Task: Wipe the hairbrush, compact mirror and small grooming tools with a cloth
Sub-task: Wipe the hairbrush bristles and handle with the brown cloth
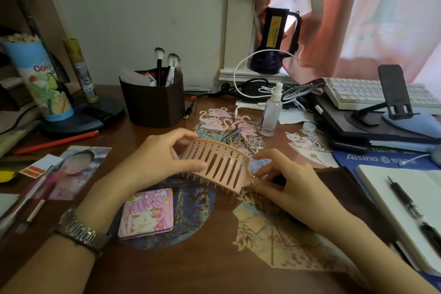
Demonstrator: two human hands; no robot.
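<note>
Both hands are closed on the pink vented hairbrush (216, 164), left hand (164, 157) at its head, right hand (284, 179) at its handle end, above the desk (191, 265); no cloth is seen, so one must be fetched, the compact mirror (146, 212) waiting at seven o'clock.

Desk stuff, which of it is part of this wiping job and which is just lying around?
Part of the job:
pink hairbrush, held by left hand and right hand
compact mirror
spray bottle, possibly

Just lying about:
keyboard
phone stand
notebook with pen
photo
red pencil
</note>
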